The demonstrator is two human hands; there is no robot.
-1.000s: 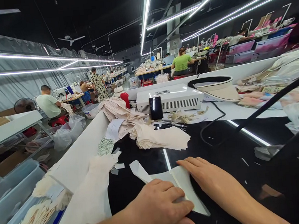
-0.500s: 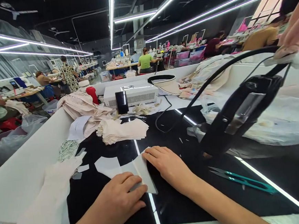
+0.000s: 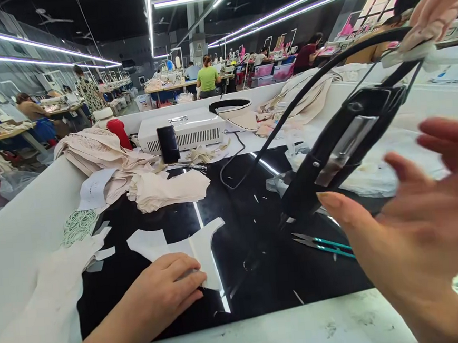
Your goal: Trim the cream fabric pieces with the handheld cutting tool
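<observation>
My left hand (image 3: 170, 287) rests on a white cut fabric piece (image 3: 207, 247), its bent fingers pressed onto the near edge. That piece has a curved outline and lies flat on the black board (image 3: 256, 275), beside or joined to another white piece (image 3: 147, 243). My right hand (image 3: 419, 220) is raised on the right, empty and blurred, with thumb and fingers apart. Beyond its thumb stands a tilted black corded tool (image 3: 340, 131) with a clear window. Teal-handled thread snips (image 3: 322, 243) lie below the tool, their handle partly hidden by my right hand.
Stacked beige cut pieces (image 3: 167, 189), a phone (image 3: 168, 144) and a white vented box (image 3: 205, 128) stand farther back. Green cord (image 3: 80, 225) lies left. A pinkish shape (image 3: 434, 12), cloth or hand I cannot tell, meets the tool's top. People work at distant sewing tables.
My right hand has left the white fabric piece and risen to the right, its fingers spreading. My left hand stays on the fabric. The whole view has shifted.
</observation>
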